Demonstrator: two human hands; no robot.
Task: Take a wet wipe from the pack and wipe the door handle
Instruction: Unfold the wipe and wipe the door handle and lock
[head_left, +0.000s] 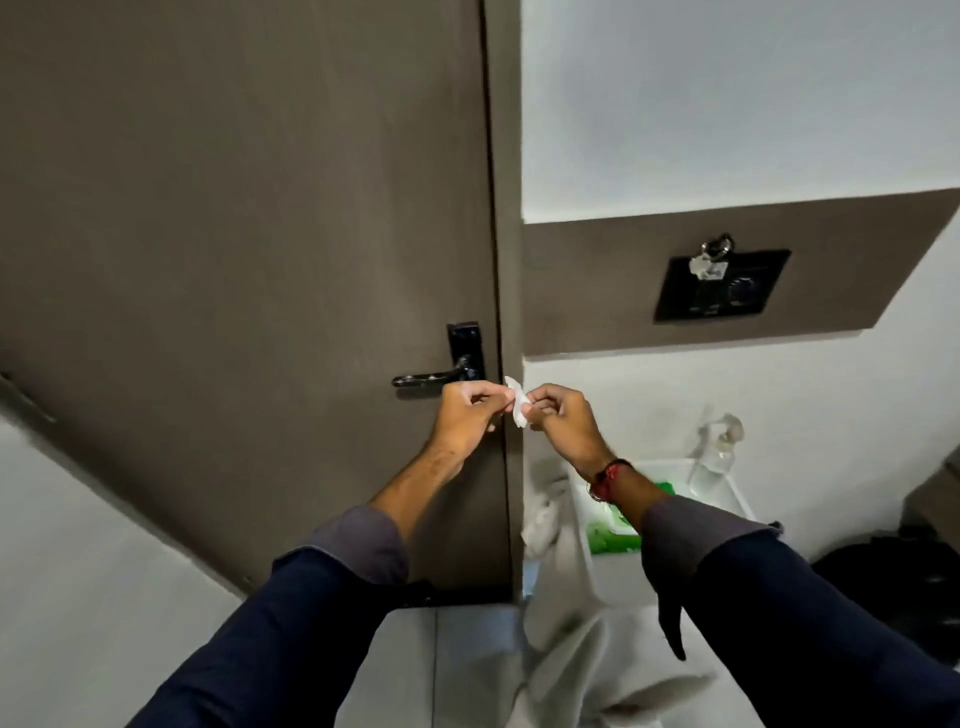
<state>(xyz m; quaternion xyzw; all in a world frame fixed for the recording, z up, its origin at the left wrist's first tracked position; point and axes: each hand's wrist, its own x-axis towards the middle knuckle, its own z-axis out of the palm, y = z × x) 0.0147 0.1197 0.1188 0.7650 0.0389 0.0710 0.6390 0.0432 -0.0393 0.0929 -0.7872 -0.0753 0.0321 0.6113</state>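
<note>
A small white wet wipe (517, 402) is pinched between both hands in front of the door's edge. My left hand (465, 415) grips its left side, my right hand (561, 423) its right side. The black lever door handle (426, 378) with its black plate sits on the brown door (234, 234), just left of and above my left hand, untouched. The green wet wipe pack (613, 535) lies on a white stand (727, 499) below my right forearm, partly hidden by it.
A clear bottle (719, 447) stands at the back of the white stand. A white cloth (550, 514) hangs off its left side down to the floor. A black wall panel (722, 286) with keys is on the right wall. A dark bag (904, 577) sits at the lower right.
</note>
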